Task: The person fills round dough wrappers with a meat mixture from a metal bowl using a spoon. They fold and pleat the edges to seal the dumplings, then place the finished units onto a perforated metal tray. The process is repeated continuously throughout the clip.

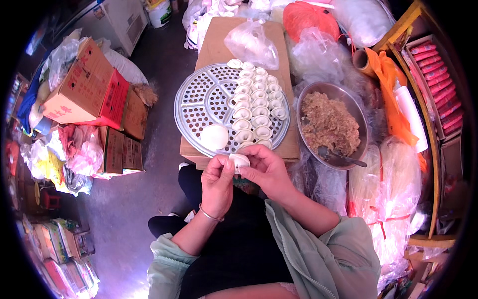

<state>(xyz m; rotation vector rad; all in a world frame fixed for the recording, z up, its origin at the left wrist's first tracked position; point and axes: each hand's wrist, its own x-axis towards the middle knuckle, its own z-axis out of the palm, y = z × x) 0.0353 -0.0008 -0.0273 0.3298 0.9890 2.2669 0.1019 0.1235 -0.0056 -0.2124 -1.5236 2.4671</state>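
Between the fingertips of my left hand (218, 181) and my right hand (268, 172) is a folded dumpling (239, 160), gripped from both sides. Just beyond my hands lies a round perforated metal steamer tray (192, 106). Rows of finished dumplings (259, 101) fill its right part. A stack of round dough wrappers (214, 136) sits at the tray's near left. To the right, an oval steel bowl (364, 123) contains minced filling (328, 119). A metal spoon (353, 161) rests in it, its handle over the near rim.
The tray lies on a cardboard box (213, 41), with a clear plastic bag (254, 43) at its far end. Stacked cartons (80, 84) stand on the left beyond the floor (149, 149). Plastic-wrapped bundles (384, 187) and a wooden-framed shelf (435, 209) line the right.
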